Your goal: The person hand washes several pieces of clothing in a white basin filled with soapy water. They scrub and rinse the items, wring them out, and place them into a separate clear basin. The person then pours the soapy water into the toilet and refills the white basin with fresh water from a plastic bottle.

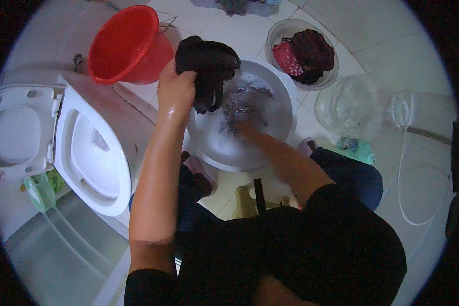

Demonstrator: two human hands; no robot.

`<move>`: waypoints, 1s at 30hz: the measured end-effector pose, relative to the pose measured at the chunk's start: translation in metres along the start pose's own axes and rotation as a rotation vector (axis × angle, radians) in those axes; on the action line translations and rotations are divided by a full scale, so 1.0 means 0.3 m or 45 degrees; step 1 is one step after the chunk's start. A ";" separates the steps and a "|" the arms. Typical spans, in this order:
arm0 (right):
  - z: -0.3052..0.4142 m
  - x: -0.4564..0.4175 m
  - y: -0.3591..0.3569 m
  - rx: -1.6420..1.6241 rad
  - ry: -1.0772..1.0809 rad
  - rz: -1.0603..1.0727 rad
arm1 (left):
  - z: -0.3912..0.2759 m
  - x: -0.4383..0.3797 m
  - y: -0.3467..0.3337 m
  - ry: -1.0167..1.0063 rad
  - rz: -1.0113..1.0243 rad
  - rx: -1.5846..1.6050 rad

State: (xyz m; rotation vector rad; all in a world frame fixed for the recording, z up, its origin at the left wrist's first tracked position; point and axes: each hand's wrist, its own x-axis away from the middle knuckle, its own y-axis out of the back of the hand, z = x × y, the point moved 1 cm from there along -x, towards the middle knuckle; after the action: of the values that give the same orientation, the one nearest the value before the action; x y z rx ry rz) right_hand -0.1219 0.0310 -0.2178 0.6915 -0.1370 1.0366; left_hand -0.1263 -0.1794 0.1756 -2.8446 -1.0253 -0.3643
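Note:
My left hand grips a bunched dark wet cloth, raised over the left edge of a large pale metal-looking basin. A fold of the cloth hangs down over the basin. Inside the basin is cloudy, sudsy water with a dark patch in it. My right hand reaches down into this water; its fingers are blurred and hidden under the surface, so whether they hold anything does not show.
A red plastic bucket stands tilted at upper left, beside the white toilet with its lid raised. At upper right, a clear tub holds dark and red-checked clothes. Nearby are a large clear plastic bottle and a green bottle.

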 end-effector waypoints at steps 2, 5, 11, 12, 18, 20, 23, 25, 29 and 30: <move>0.033 0.026 0.120 -0.185 -0.032 -0.162 | 0.001 -0.003 0.010 -0.053 0.037 0.094; -0.095 0.021 0.312 -0.316 0.070 -0.477 | 0.022 -0.069 -0.071 -0.178 0.134 0.067; 0.570 0.235 0.704 -0.657 0.020 -0.094 | 0.120 -0.051 0.012 -0.347 0.000 -0.350; 0.666 0.283 0.756 -0.587 0.083 -0.102 | 0.139 -0.053 0.001 -0.359 0.048 -0.448; 1.012 0.457 0.881 -0.434 0.326 -0.232 | 0.023 0.124 -0.125 0.038 0.699 0.226; 1.047 0.473 0.857 -0.699 0.392 -0.247 | 0.029 0.130 -0.147 -0.148 0.672 0.127; 1.056 0.505 0.841 -1.195 0.370 -0.128 | 0.015 0.139 -0.157 -0.350 0.576 -0.028; 1.068 0.511 0.841 -1.143 0.385 -0.147 | 0.022 0.109 -0.155 -0.368 0.577 0.040; 1.133 0.535 0.908 0.189 0.525 -0.724 | -0.024 0.114 -0.171 -0.613 0.522 -0.137; 1.153 0.554 0.937 0.548 0.617 -0.945 | -0.039 0.112 -0.170 -0.546 0.567 -0.092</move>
State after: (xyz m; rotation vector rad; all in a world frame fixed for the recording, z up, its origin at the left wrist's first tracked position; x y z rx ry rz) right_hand -0.1952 0.0419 0.2521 0.7679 0.7357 0.4818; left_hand -0.1361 -0.1214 0.1959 -3.1718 -0.3898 0.2623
